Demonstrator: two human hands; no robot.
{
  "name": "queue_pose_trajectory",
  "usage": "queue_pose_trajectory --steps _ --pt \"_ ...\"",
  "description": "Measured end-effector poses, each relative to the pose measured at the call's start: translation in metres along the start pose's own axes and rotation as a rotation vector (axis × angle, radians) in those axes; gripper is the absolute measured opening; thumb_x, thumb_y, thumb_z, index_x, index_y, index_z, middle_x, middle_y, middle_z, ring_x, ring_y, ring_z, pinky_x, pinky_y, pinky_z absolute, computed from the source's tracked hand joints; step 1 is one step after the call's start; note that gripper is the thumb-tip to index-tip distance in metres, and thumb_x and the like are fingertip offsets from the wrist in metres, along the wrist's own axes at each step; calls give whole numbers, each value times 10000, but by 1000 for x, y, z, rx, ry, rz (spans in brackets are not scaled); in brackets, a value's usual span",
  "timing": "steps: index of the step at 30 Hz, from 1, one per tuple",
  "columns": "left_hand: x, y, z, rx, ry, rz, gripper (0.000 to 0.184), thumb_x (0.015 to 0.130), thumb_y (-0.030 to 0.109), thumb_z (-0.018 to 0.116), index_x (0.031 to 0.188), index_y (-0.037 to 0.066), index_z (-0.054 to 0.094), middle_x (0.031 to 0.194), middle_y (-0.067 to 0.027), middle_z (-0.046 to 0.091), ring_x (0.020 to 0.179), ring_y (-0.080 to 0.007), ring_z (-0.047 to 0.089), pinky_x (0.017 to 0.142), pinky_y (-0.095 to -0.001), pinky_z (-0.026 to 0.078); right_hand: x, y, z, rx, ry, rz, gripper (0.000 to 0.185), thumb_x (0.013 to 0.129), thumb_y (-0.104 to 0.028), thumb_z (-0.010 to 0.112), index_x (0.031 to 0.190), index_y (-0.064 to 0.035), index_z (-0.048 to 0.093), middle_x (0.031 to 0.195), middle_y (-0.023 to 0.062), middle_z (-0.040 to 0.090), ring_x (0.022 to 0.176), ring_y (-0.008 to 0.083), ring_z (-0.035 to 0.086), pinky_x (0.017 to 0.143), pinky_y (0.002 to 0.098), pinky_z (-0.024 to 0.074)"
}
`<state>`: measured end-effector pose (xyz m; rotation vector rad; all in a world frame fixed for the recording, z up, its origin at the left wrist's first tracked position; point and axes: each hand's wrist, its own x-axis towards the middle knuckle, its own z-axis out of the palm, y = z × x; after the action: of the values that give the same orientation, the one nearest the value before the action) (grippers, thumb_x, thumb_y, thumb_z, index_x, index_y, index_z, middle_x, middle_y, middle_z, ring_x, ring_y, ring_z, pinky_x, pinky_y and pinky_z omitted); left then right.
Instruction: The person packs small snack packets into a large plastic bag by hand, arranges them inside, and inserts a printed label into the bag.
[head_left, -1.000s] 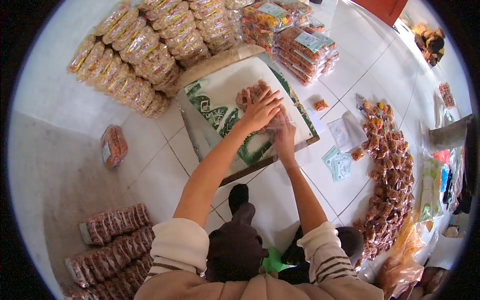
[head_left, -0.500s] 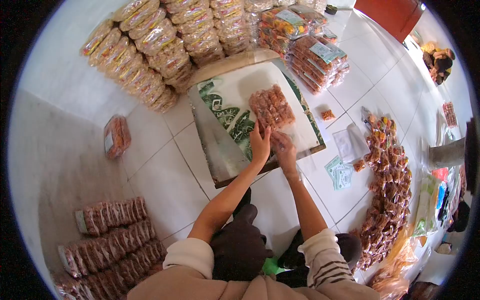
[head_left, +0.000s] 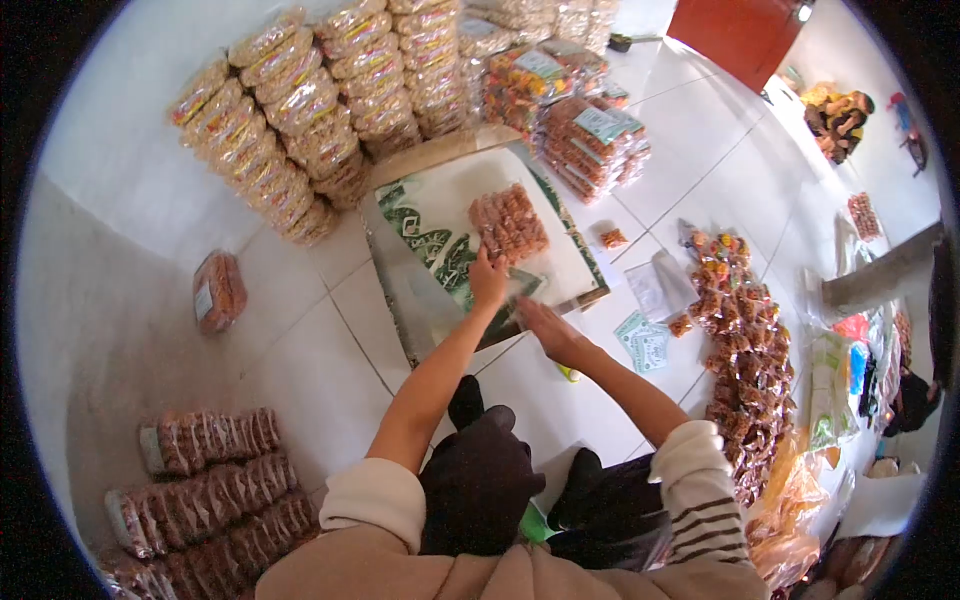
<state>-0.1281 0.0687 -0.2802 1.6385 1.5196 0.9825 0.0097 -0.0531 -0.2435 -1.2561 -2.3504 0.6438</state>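
Note:
A clear bag packed with reddish-brown snack pieces (head_left: 510,224) lies flat on a low board with a white and green cover (head_left: 440,185). At the bag's lower left edge is my left hand (head_left: 488,281), its fingers closed on the bag's near end. My right hand (head_left: 543,325) is at the near edge of the board, apart from the bag, with its fingers stretched out. Whether any film is under those fingers is too blurred to tell.
Tall stacks of bagged snacks (head_left: 290,110) stand behind the board, with more packs (head_left: 590,145) at its back right. Small packets (head_left: 745,370) heap on the right, near green labels (head_left: 643,340) and clear bags (head_left: 660,285). Long packs (head_left: 200,500) lie lower left.
My hands have drawn back from on top of the snack bag to its near end. My right hand has since come away from it and opened. The view has shifted a little.

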Motion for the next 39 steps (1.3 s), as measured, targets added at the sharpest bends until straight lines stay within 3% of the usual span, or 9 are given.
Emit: queue_pose_trajectory --steps 2,4,7,11,18,24,33,37,39 --pt "-7 19 0 295 176 -41 583 820 241 555 1280 -18 309 1063 -210 495 952 -337 447 798 -423 383 -37 6 -17 -387 -37 -160 370 852 -47 391 1217 -1 422 1294 222 359 1187 325 367 1002 377 294" --pt "-19 60 -7 359 205 -7 607 802 229 565 1277 -23 282 1124 -200 452 1034 -353 396 858 -438 351 -79 -2 -46 -212 -432 142 305 861 -110 438 1148 -27 497 1212 201 462 1118 293 450 955 370 353" --pt "-38 104 15 262 292 490 586 768 202 596 1236 -21 324 1110 -194 456 1063 -353 381 896 -451 320 -169 -6 -83 78 58 504 279 841 -155 514 1099 -57 548 1001 172 594 921 289 570 811 349 448" --pt "-86 168 88 117 -259 855 591 717 191 650 1203 31 355 1129 -187 446 1062 -336 388 915 -454 299 -305 3 -98 174 724 847 235 818 -83 557 1048 -45 583 905 130 631 781 181 602 664 283 479" --pt "-215 233 211 301 -912 1167 609 764 349 598 1247 94 329 1207 -215 358 1129 -372 338 951 -469 289 -484 -53 -56 214 1097 1184 244 883 -149 495 1083 -23 556 953 52 613 808 122 564 724 249 450" --pt "-301 206 292 293 -1264 1013 607 778 360 587 1265 119 315 1178 -199 365 1127 -371 333 944 -464 313 -504 -48 -4 472 1287 1484 224 876 -119 482 1061 -27 571 941 62 619 804 132 571 705 264 453" --pt "-382 84 388 -18 -1228 382 570 745 27 552 1256 26 298 1223 -196 399 1085 -353 410 925 -422 348 -458 50 54 -251 1121 1378 423 757 -33 566 1166 -90 474 1042 143 520 1029 318 465 912 396 362" --pt "-403 60 368 134 -1103 764 774 680 8 588 1329 -1 168 1226 -220 392 1032 -373 411 883 -461 341 -459 78 55 -221 1051 1457 481 775 -45 569 1228 -117 423 1057 147 509 1026 313 463 886 398 368" --pt "-405 59 367 102 -1100 738 779 681 20 597 1330 -5 167 1225 -217 393 1025 -373 412 884 -462 340 -460 87 51 -117 1119 1442 469 771 -59 593 1210 -105 432 1053 140 518 998 319 476 853 390 386"
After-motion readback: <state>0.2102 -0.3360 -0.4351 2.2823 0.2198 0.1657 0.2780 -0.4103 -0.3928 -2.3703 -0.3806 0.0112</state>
